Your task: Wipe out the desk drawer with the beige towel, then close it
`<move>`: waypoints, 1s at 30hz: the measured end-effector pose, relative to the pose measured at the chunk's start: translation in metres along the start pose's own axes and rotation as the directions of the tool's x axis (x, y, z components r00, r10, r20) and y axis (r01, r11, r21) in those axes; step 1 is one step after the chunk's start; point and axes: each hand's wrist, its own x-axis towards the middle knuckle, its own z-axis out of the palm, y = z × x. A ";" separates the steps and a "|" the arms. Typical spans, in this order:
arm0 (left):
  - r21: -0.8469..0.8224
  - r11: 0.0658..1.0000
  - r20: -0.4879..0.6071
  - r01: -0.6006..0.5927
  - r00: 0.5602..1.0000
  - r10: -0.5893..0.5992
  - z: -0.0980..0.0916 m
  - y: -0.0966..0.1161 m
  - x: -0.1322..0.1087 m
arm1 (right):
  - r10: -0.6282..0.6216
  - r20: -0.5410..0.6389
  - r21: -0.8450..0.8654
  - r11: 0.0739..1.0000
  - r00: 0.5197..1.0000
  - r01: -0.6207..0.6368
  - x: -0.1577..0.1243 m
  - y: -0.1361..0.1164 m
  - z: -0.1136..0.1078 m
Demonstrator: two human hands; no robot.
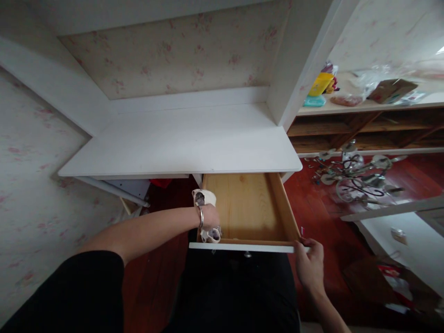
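Observation:
A wooden drawer (249, 203) with a white front is pulled out below the white desk (194, 138). At its left side my left hand (210, 217), with a silver bracelet at the wrist, is closed on a cream cloth (208, 196) with grey, dirty-looking patches. The cloth lies over the drawer's left wall, showing above and below the hand. At the drawer's front right corner my right hand (310, 259) grips the edge of the white front. A small round knob (247, 254) sits on that front.
On the red wooden floor at right lies a metal chandelier (364, 178). A shelf behind it (378, 104) bears a yellow container (321, 84), plastic bags and a cardboard box (391, 90). An open carton (374, 282) stands at lower right. Flowered walls (34, 175) enclose the desk.

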 end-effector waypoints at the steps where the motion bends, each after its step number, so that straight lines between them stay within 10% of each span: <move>1: -0.008 1.000 0.019 0.015 1.000 -0.014 0.000 0.000 0.002 | 0.006 0.004 0.005 1.000 1.000 -0.006 0.000 0.000 0.000; 15: -0.277 0.865 -0.180 0.418 0.862 -0.474 -0.042 -0.051 0.076 | 0.043 0.019 0.030 0.999 0.999 -0.044 0.000 -0.004 -0.001; 30: -0.229 0.939 -0.424 0.257 0.842 -0.334 -0.036 -0.031 0.045 | 0.046 -0.008 0.043 0.998 0.999 -0.045 -0.002 -0.007 0.000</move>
